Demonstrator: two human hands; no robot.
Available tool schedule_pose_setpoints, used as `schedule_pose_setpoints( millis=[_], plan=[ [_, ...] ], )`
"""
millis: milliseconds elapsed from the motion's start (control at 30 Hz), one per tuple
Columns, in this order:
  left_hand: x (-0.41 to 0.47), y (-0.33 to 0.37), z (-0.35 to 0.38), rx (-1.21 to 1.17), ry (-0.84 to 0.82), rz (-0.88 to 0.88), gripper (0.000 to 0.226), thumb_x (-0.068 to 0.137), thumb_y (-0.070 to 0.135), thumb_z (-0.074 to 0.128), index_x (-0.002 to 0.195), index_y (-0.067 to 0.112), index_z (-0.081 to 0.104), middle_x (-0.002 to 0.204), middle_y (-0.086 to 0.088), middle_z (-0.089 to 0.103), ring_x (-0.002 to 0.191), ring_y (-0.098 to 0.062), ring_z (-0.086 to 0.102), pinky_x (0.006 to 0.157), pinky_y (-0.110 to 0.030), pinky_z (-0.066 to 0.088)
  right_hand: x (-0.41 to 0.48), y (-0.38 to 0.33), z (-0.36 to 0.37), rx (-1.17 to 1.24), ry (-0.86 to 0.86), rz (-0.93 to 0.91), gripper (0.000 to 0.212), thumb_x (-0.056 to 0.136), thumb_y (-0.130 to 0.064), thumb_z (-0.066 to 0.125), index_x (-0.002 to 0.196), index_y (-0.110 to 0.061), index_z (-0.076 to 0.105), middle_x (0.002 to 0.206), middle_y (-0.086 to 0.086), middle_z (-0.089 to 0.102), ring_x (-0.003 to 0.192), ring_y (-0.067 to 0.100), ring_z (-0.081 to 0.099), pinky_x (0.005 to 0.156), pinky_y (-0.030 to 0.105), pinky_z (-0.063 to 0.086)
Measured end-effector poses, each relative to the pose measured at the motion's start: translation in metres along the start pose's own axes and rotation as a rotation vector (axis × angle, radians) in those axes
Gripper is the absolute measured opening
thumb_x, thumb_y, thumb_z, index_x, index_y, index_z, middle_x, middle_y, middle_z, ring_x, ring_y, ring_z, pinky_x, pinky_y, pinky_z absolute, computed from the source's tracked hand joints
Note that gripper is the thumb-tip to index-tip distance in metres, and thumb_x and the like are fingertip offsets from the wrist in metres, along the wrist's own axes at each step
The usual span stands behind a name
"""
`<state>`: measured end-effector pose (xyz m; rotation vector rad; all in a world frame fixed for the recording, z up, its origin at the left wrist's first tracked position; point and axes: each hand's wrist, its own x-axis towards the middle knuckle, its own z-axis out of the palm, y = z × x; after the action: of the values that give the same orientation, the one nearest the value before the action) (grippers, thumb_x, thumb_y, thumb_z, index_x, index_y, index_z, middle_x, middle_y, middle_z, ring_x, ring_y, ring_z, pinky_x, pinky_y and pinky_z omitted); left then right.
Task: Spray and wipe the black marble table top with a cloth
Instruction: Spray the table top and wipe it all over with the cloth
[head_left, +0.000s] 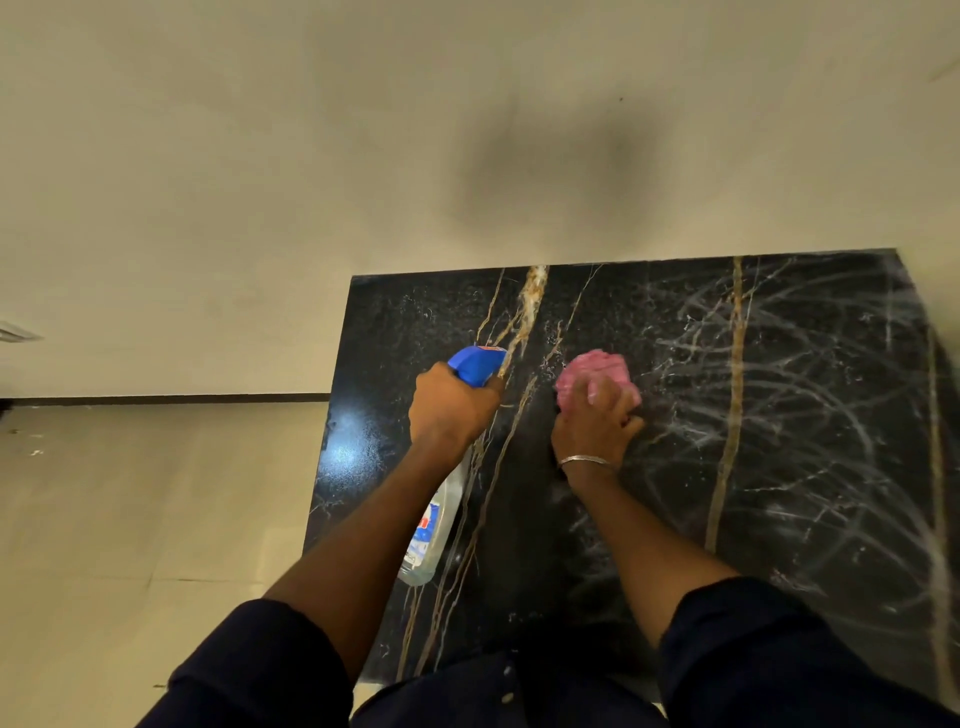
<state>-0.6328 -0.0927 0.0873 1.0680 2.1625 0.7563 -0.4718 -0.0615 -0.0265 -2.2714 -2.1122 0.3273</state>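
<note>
**Both hands at work on the black marble counter**

Take the broad gold vein (534, 299) running down the far part of the counter (810, 519) as your marker.

Your left hand (452, 410) sits just left of that vein, fingers curled tight round the neck of the spray bottle (435, 525). The bottle's blue trigger head (477, 362) pokes out beyond your knuckles, right beside the vein. Its clear, labelled body slants back toward you under your wrist, left of the vein. You cannot tell whether the bottle rests on the marble or hangs just above it.

Your right hand (595, 423) is just right of the vein, near the left hand but apart from it. Its fingers are bent over a bunched pink cloth (592, 366), gripping it and pressing it onto the marble. A thin silver bracelet (584, 460) circles that wrist.

Well right of the vein, whitish swirling streaks (779, 415) cover the marble. Left of the vein the surface is darker, with a bright glossy reflection (348, 447) near the counter's edge. Beyond the vein's far end stands a plain cream wall (311, 156), and far to its left lies the pale tiled floor (130, 519). Dark sleeves (270, 665) cover your arms nearest you.
</note>
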Motion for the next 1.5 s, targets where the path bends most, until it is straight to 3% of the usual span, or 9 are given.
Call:
schedule_pose_setpoints(
  millis=[200, 533, 700, 867, 933, 1067, 1167, 1367, 1500],
  plan=[
    [-0.008, -0.003, 0.0, -0.003, 0.011, -0.005, 0.029, 0.078, 0.036, 0.07, 0.096, 0.017, 0.06, 0.073, -0.002, 0.062, 0.061, -0.015, 0.062, 0.065, -0.034, 0.059, -0.02, -0.01, 0.017, -0.141, -0.121, -0.585, 0.072, 0.079, -0.04, 0.067, 0.144, -0.026, 0.041, 0.148, 0.008, 0.039, 0.134, 0.042, 0.032, 0.093, 0.054, 0.038],
    [-0.015, -0.007, -0.01, 0.015, 0.005, -0.016, 0.036, 0.084, 0.034, 0.069, 0.11, 0.013, 0.058, 0.081, -0.003, 0.062, 0.065, -0.013, 0.06, 0.06, -0.022, 0.048, -0.003, 0.038, -0.007, -0.046, -0.022, -0.071, 0.065, 0.084, -0.033, 0.064, 0.144, -0.021, 0.041, 0.147, 0.013, 0.04, 0.135, 0.042, 0.031, 0.096, 0.055, 0.032],
    [-0.025, -0.007, -0.005, 0.04, -0.011, 0.001, 0.028, 0.083, 0.032, 0.069, 0.102, 0.014, 0.059, 0.076, -0.003, 0.061, 0.061, -0.011, 0.059, 0.056, -0.022, 0.045, -0.034, -0.003, 0.001, -0.121, -0.046, -0.337, 0.069, 0.076, -0.042, 0.068, 0.139, -0.024, 0.046, 0.141, 0.011, 0.033, 0.125, 0.044, 0.035, 0.092, 0.053, 0.041],
    [-0.032, -0.016, -0.005, 0.059, -0.026, -0.005, 0.026, 0.081, 0.033, 0.07, 0.098, 0.017, 0.058, 0.077, -0.004, 0.064, 0.062, -0.013, 0.061, 0.058, -0.026, 0.052, -0.037, 0.01, 0.011, -0.162, -0.142, -0.724, 0.063, 0.082, -0.045, 0.058, 0.14, -0.032, 0.04, 0.145, 0.006, 0.04, 0.132, 0.036, 0.034, 0.095, 0.05, 0.036],
    [-0.033, -0.021, -0.007, 0.072, -0.043, 0.001, 0.027, 0.082, 0.034, 0.07, 0.099, 0.016, 0.059, 0.078, -0.005, 0.065, 0.064, -0.014, 0.061, 0.059, -0.026, 0.053, -0.031, 0.042, 0.007, -0.15, -0.089, -0.669, 0.058, 0.078, -0.044, 0.058, 0.134, -0.035, 0.046, 0.138, 0.003, 0.048, 0.126, 0.032, 0.04, 0.089, 0.045, 0.038],
    [-0.036, -0.028, -0.011, 0.085, -0.061, 0.01, 0.029, 0.083, 0.034, 0.069, 0.102, 0.014, 0.059, 0.076, -0.002, 0.062, 0.063, -0.011, 0.059, 0.056, -0.021, 0.045, -0.028, 0.081, -0.001, -0.032, 0.011, -0.299, 0.062, 0.076, -0.048, 0.038, 0.133, -0.03, 0.055, 0.132, 0.004, 0.056, 0.119, 0.034, 0.044, 0.086, 0.046, 0.041],
    [-0.039, -0.031, -0.013, 0.079, -0.081, 0.003, 0.028, 0.084, 0.033, 0.069, 0.103, 0.014, 0.058, 0.078, -0.003, 0.062, 0.063, -0.012, 0.06, 0.055, -0.02, 0.043, -0.036, 0.06, -0.001, -0.042, -0.029, -0.159, 0.063, 0.083, -0.046, 0.052, 0.143, -0.028, 0.046, 0.142, 0.006, 0.046, 0.129, 0.037, 0.036, 0.094, 0.05, 0.037],
    [-0.048, -0.038, -0.016, 0.069, -0.109, 0.023, 0.023, 0.082, 0.03, 0.07, 0.095, 0.014, 0.06, 0.071, -0.003, 0.06, 0.058, -0.01, 0.057, 0.055, -0.022, 0.046, -0.082, -0.015, 0.014, -0.034, -0.107, -0.382, 0.064, 0.079, -0.042, 0.065, 0.138, -0.028, 0.046, 0.137, 0.01, 0.046, 0.125, 0.04, 0.041, 0.092, 0.054, 0.041],
    [-0.051, -0.048, -0.02, 0.065, -0.126, 0.056, 0.019, 0.083, 0.028, 0.07, 0.094, 0.015, 0.06, 0.072, -0.004, 0.062, 0.058, -0.009, 0.056, 0.054, -0.02, 0.045, -0.091, -0.005, 0.018, -0.074, -0.12, -0.558, 0.065, 0.072, -0.041, 0.07, 0.133, -0.03, 0.048, 0.134, 0.006, 0.049, 0.122, 0.037, 0.046, 0.086, 0.053, 0.045]
  ],
)
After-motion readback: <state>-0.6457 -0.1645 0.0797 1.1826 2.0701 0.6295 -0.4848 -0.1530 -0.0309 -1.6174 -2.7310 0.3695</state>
